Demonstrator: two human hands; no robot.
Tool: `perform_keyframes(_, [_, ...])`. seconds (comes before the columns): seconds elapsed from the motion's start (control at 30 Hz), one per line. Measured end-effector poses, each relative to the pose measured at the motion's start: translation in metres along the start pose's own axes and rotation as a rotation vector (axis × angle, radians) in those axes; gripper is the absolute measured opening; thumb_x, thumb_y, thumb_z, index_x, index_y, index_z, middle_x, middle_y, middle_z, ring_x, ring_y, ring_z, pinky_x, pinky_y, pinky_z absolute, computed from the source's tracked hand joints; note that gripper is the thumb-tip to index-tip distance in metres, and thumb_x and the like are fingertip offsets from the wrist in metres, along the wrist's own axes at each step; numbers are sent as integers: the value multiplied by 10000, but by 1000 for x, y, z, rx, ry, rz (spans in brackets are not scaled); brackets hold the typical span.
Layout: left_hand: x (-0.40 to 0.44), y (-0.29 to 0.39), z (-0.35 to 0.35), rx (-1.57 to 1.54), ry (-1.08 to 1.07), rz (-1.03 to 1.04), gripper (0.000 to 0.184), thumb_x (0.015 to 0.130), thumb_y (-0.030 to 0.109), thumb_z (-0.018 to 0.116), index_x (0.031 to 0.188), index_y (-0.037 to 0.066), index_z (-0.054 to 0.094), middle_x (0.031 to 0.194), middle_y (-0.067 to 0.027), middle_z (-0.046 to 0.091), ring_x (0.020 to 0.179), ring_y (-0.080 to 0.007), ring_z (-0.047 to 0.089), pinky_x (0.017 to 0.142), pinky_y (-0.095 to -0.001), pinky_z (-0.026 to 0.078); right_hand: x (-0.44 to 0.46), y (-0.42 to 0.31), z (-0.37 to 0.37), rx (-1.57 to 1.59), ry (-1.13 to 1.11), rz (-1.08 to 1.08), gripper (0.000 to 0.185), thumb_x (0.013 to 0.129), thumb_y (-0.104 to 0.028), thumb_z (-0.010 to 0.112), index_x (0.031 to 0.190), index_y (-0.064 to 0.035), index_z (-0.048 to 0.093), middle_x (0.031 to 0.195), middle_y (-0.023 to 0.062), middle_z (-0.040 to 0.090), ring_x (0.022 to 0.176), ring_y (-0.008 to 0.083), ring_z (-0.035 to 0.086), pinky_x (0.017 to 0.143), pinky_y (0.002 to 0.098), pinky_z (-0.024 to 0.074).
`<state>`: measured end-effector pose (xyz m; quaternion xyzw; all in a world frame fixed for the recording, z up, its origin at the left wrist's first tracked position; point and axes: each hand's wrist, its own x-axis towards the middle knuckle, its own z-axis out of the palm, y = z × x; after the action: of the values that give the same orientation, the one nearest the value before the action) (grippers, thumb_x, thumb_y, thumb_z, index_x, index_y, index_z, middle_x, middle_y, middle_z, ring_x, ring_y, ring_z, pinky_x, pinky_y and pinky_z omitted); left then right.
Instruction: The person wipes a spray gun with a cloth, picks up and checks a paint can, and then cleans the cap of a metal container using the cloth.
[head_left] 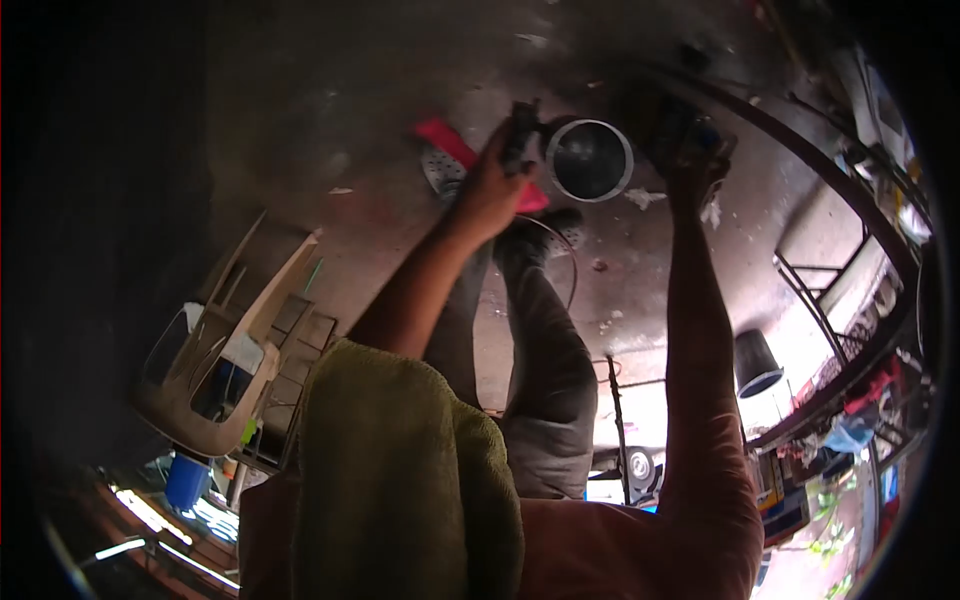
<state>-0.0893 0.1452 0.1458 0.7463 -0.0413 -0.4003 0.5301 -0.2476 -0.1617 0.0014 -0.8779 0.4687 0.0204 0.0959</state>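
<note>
My left hand (490, 195) is closed around a small dark object (520, 138) with an uneven outline, whose kind I cannot make out. Beneath that hand runs a bright red strip (446, 140), partly covered by it. Just right of the object is a round vessel (590, 162) with a pale rim and a dark inside. On its far side my right hand (697, 168) is in shadow, its fingers curled at a dark, blurred thing (685, 128). A thin cord (574, 265) curves down near my feet.
My shoes, one a perforated clog (440, 170), are on the concrete floor (370, 200). A tan plastic chair (200, 425) lies at left. To the right are a black bucket (757, 362), a metal frame (815, 300) and a long curved bar (830, 175).
</note>
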Motion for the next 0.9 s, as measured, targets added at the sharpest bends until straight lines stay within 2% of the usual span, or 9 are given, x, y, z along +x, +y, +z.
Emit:
perform_keyframes(0.17, [-15, 39, 11, 18, 51, -69, 682, 964, 179, 636, 1522, 0, 286, 1384, -191, 550, 1316, -272, 509, 1096, -343, 373, 16, -13, 18, -116, -80, 78, 964, 879, -485, 658, 1600, -231, 72, 1549, 309, 207, 1360, 498, 360, 1108, 547, 331])
perform_keyframes(0.27, [-25, 61, 21, -88, 64, -61, 695, 965, 194, 638, 1524, -9, 278, 1393, -207, 540, 1320, -284, 505, 1090, -347, 375, -6, -27, -8, 122, -153, 92, 1047, 813, -476, 767, 1564, -47, 177, 1573, 288, 195, 1393, 517, 277, 1137, 496, 289])
perform_keyframes(0.33, [-43, 94, 28, -192, 78, -74, 696, 967, 197, 635, 1524, -14, 275, 1412, -216, 522, 1335, -287, 492, 1094, -348, 372, -43, -15, -8, 274, -72, -210, 820, 868, -381, 733, 1485, 1, 353, 1493, 284, 391, 1387, 428, 382, 1124, 442, 337])
perform_keyframes(0.4, [-55, 102, 31, -85, 43, -42, 688, 966, 195, 633, 1520, -15, 283, 1454, -222, 485, 1364, -310, 464, 1109, -365, 368, -81, -85, -150, 1043, -572, -258, 438, 910, -207, 622, 1282, 20, 585, 1233, 211, 660, 1178, 238, 603, 1009, 404, 451])
perform_keyframes(0.43, [-66, 114, 35, -38, 57, -4, 688, 959, 198, 641, 1514, -12, 292, 1447, -232, 493, 1347, -338, 482, 1098, -380, 382, -102, -89, -176, 852, -693, -56, 392, 885, -172, 628, 1230, 14, 620, 1215, 165, 681, 1147, 251, 613, 993, 395, 460])
perform_keyframes(0.53, [-99, 161, 37, 4, -15, 64, 697, 961, 205, 633, 1513, -34, 280, 1425, -275, 498, 1320, -382, 508, 1097, -406, 386, -154, -96, -252, 1286, -1034, 162, 358, 798, -53, 622, 1148, 14, 652, 1056, 99, 709, 1002, 182, 659, 873, 327, 515])
perform_keyframes(0.57, [-114, 183, 37, 35, -49, 67, 694, 962, 204, 630, 1513, -34, 282, 1421, -280, 500, 1318, -384, 511, 1094, -406, 391, -172, -118, -286, 1753, -948, 319, 359, 825, -36, 628, 1181, 8, 632, 1092, 88, 696, 1033, 164, 647, 890, 322, 519])
perform_keyframes(0.63, [-142, 218, 41, 118, -112, 127, 682, 965, 201, 624, 1513, -31, 291, 1416, -283, 504, 1307, -386, 521, 1079, -404, 409, -186, -135, -353, 1814, -939, 415, 345, 897, -78, 681, 1227, 0, 617, 1187, 68, 659, 1076, 152, 618, 927, 315, 506])
perform_keyframes(0.9, [-214, 301, 36, 330, -440, 389, 704, 909, 133, 664, 1512, -14, 330, 1434, -256, 493, 1284, -394, 529, 1059, -411, 434, -261, -112, -475, 1179, -507, 161, 339, 961, -96, 597, 1288, -7, 597, 1134, 50, 666, 1037, 116, 577, 890, 289, 492])
